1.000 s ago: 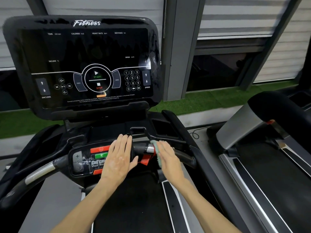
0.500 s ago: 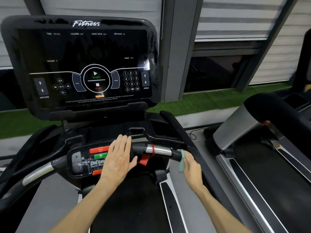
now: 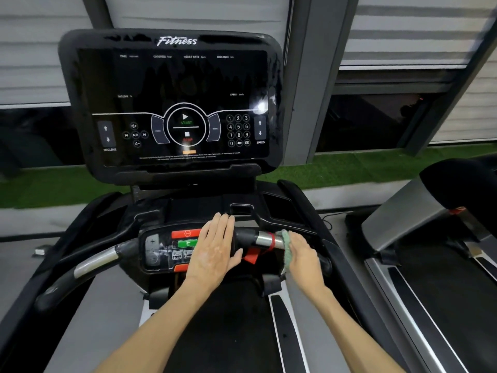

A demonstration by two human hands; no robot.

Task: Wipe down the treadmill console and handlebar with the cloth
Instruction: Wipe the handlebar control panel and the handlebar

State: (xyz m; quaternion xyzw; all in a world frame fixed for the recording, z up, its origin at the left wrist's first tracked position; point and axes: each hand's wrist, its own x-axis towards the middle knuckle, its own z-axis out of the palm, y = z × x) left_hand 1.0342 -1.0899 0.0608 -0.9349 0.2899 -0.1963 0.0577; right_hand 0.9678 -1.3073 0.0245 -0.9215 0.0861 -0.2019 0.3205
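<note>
The left hand lies flat, grip released, fingers straight on the small button panel. The right hand drapes over the handlebar with the green cloth beneath it. Whether that grip clenches the cloth or only presses it, I cannot tell. A red tag hangs between the hands. Above, the dark console carries a glare spot.

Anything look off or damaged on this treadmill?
No damage shows. Whitish smears mark the small button panel left of the left hand, and streaks show along the right edge of the console. A red tag hangs loose from the handlebar.
</note>
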